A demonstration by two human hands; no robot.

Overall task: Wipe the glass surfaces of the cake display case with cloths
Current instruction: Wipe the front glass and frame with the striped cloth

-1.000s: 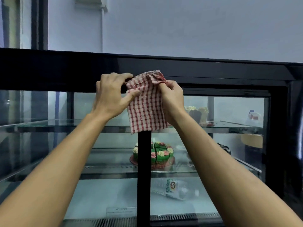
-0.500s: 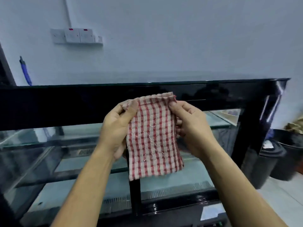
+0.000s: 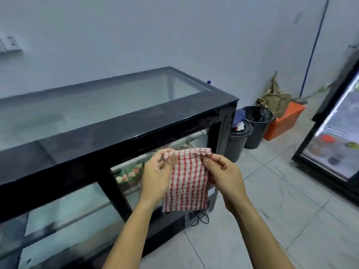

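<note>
- Red-and-white checked cloth (image 3: 187, 181) held up in the air just in front of the cake display case (image 3: 120, 121), near its right end, hanging as a folded rectangle below both hands
- Left hand (image 3: 155, 176) pinching the cloth's upper left corner between thumb and curled fingers; right hand (image 3: 223, 176) pinching the upper right corner the same way
- Top edge stretched level between the two pinches, likely to square the fold into a flat pad before wiping
- Not touching any glass at this moment; front glass panel (image 3: 73, 208) of the case behind and to the left of the cloth, top glass panel (image 3: 101, 105) higher and farther back
- Decorated cake (image 3: 129, 174) visible through the front glass, just left of the left hand, on a shelf inside the case
- Black upright frame post (image 3: 114, 193) dividing the front glass, left of the cloth
- Two dark bins (image 3: 250, 129) standing on the floor just beyond the case's right end, an orange crate (image 3: 283, 121) with a crumpled paper bag past them
- Lit glass-door fridge (image 3: 338, 136) well to the right of the case
- Judged step: readying the cloth; wiping itself seemingly about to begin, with the top panel or the right end of the case nearest to reach
- Loose threads on the cloth face, a possible source of lint on the glass
</note>
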